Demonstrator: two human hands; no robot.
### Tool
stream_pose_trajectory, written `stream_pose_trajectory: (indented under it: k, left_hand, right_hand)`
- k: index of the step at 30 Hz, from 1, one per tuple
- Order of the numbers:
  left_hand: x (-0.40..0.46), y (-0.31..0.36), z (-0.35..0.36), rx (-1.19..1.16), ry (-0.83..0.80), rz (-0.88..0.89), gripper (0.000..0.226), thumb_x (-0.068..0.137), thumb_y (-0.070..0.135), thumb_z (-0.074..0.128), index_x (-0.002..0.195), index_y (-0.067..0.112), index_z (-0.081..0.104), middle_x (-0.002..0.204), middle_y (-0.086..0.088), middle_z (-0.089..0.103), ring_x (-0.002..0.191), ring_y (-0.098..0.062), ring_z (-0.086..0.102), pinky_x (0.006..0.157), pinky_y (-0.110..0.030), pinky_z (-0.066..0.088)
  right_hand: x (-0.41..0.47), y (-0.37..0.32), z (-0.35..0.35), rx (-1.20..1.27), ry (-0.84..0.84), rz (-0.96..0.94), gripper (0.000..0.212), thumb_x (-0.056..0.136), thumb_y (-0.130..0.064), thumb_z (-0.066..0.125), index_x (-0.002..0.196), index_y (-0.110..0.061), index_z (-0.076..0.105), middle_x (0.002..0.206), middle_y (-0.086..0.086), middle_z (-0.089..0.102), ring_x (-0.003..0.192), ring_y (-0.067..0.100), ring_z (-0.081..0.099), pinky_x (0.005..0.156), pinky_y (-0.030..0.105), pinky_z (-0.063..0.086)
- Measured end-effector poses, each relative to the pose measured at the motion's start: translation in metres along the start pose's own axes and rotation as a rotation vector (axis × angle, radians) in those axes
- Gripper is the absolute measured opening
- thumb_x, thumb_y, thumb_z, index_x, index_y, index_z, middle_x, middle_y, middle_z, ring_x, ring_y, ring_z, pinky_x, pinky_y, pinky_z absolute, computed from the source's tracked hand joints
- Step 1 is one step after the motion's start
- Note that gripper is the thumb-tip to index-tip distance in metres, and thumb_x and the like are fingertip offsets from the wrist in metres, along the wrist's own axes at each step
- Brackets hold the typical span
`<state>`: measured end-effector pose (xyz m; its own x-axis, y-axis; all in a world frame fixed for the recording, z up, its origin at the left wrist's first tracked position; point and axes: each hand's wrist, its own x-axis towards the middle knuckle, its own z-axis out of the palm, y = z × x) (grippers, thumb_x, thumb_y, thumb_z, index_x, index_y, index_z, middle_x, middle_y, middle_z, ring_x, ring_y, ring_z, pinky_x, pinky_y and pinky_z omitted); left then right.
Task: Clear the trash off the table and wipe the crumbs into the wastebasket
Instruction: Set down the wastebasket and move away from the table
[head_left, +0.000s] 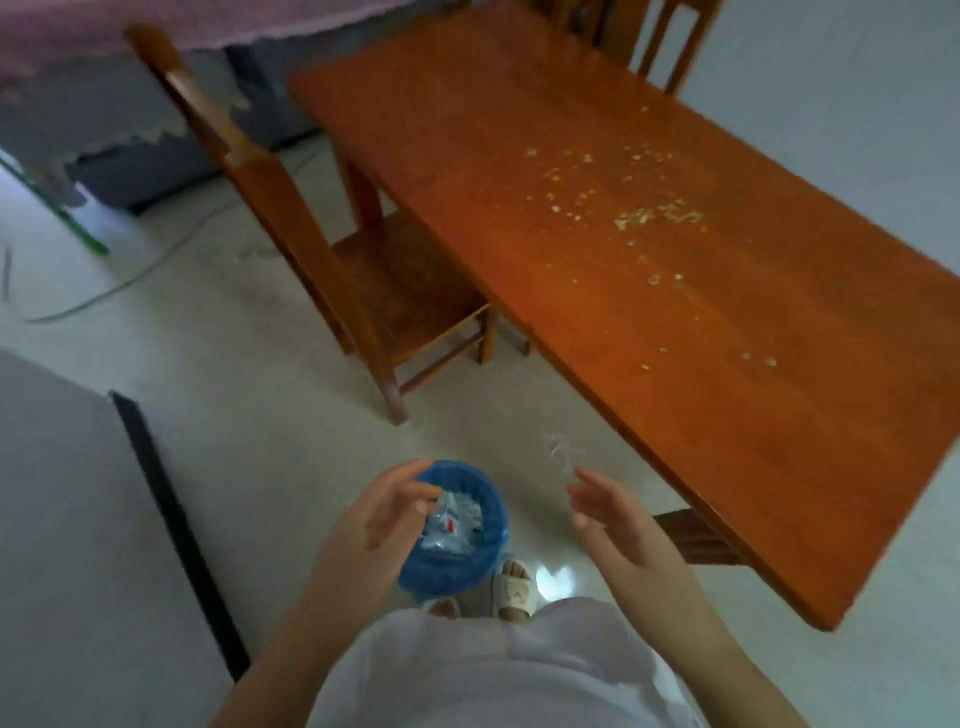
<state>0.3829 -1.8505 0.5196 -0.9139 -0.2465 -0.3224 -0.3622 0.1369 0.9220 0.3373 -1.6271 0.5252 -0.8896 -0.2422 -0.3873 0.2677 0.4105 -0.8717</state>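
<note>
both hands hang empty over the floor with fingers loosely spread: the left hand (384, 506) sits above the rim of the blue-lined wastebasket (457, 564), and the right hand (615, 519) is just beside it, near the counter (779, 441) edge. crumpled trash (452, 522) lies inside the wastebasket, which stands on the floor by the person's sandalled feet. pale crumbs (644, 215) are scattered across the middle of the wooden counter, with a chair (332, 249) tucked along its far side.

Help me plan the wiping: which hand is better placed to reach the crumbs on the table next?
Probably the right hand: it is open and empty on the table's side, with the crumbs beyond it. The left hand hovers over the wastebasket.
</note>
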Motion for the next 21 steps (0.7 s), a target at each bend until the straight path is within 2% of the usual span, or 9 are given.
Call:
stream_pose_trajectory:
  k: [4,7,9,11,12,14,17,20,21]
  left_hand:
    - [-0.002,0.008,0.002,-0.022,-0.203,0.028,0.033,0.078,0.024,0.062,0.097,0.050,0.066,0.096,0.018,0.072,0.081,0.005,0.069,0.078,-0.011,0.052]
    - [0.005,0.008,-0.001,-0.020,-0.285,0.034,0.033,0.065,0.033,0.063,0.087,0.057,0.069,0.091,0.012,0.075,0.075,-0.002,0.071,0.075,-0.015,0.054]
    - [0.010,0.004,0.004,0.020,-0.318,0.071,0.033,0.081,0.017,0.063,0.093,0.047,0.069,0.089,0.012,0.074,0.077,-0.003,0.070,0.073,-0.010,0.052]
    - [0.012,-0.001,0.014,0.055,-0.387,0.075,0.039,0.091,-0.003,0.051,0.100,0.032,0.062,0.085,0.010,0.074,0.080,-0.007,0.069,0.069,-0.005,0.050]
    - [0.010,0.001,0.020,0.083,-0.431,0.073,0.039,0.092,-0.005,0.047,0.102,0.030,0.060,0.085,0.009,0.074,0.081,-0.006,0.068,0.068,-0.004,0.049]
    - [0.009,0.008,0.033,0.139,-0.510,0.090,0.040,0.092,-0.005,0.046,0.103,0.031,0.059,0.089,0.011,0.073,0.081,-0.003,0.068,0.065,-0.005,0.049]
    - [0.008,0.017,0.065,0.193,-0.607,0.129,0.040,0.092,-0.003,0.048,0.102,0.033,0.059,0.091,0.012,0.072,0.082,-0.004,0.067,0.058,-0.005,0.050]
    - [0.001,0.027,0.099,0.227,-0.711,0.147,0.037,0.092,0.001,0.048,0.101,0.036,0.059,0.093,0.019,0.069,0.082,0.004,0.066,0.068,-0.002,0.048]
    - [-0.003,0.030,0.114,0.241,-0.741,0.147,0.037,0.092,0.002,0.049,0.101,0.036,0.059,0.092,0.017,0.070,0.083,0.003,0.067,0.071,-0.003,0.048]
  right_hand:
    - [-0.042,0.010,0.003,0.114,0.260,0.063,0.034,0.090,-0.019,0.055,0.116,-0.039,0.048,0.117,-0.013,0.059,0.106,-0.004,0.054,0.072,-0.001,0.042]
    - [-0.068,0.020,0.010,0.201,0.446,0.107,0.032,0.090,-0.017,0.054,0.115,-0.036,0.050,0.117,-0.007,0.061,0.108,0.005,0.057,0.081,0.014,0.047]
    - [-0.082,0.024,0.012,0.252,0.547,0.132,0.031,0.090,-0.015,0.053,0.112,-0.036,0.049,0.114,-0.009,0.060,0.106,0.006,0.057,0.083,0.020,0.049]
    - [-0.097,0.029,0.014,0.318,0.622,0.145,0.030,0.091,-0.014,0.051,0.106,-0.040,0.048,0.109,-0.014,0.058,0.102,0.003,0.057,0.074,0.016,0.052]
    - [-0.105,0.032,0.014,0.342,0.662,0.154,0.030,0.091,-0.015,0.051,0.104,-0.041,0.048,0.108,-0.016,0.057,0.101,0.003,0.057,0.072,0.016,0.052]
    - [-0.120,0.039,0.013,0.364,0.740,0.183,0.031,0.091,-0.016,0.051,0.105,-0.043,0.048,0.111,-0.015,0.057,0.104,0.003,0.056,0.080,0.021,0.049]
    - [-0.146,0.053,0.004,0.414,0.863,0.218,0.029,0.091,-0.023,0.051,0.111,-0.044,0.046,0.114,-0.016,0.056,0.106,0.001,0.054,0.084,0.019,0.044]
    - [-0.169,0.066,-0.010,0.455,0.965,0.251,0.028,0.089,-0.028,0.053,0.111,-0.045,0.047,0.116,-0.014,0.058,0.107,0.003,0.056,0.092,0.028,0.046]
    - [-0.178,0.069,-0.016,0.477,0.996,0.259,0.028,0.085,-0.037,0.057,0.111,-0.046,0.048,0.116,-0.013,0.059,0.107,0.005,0.056,0.095,0.033,0.047]
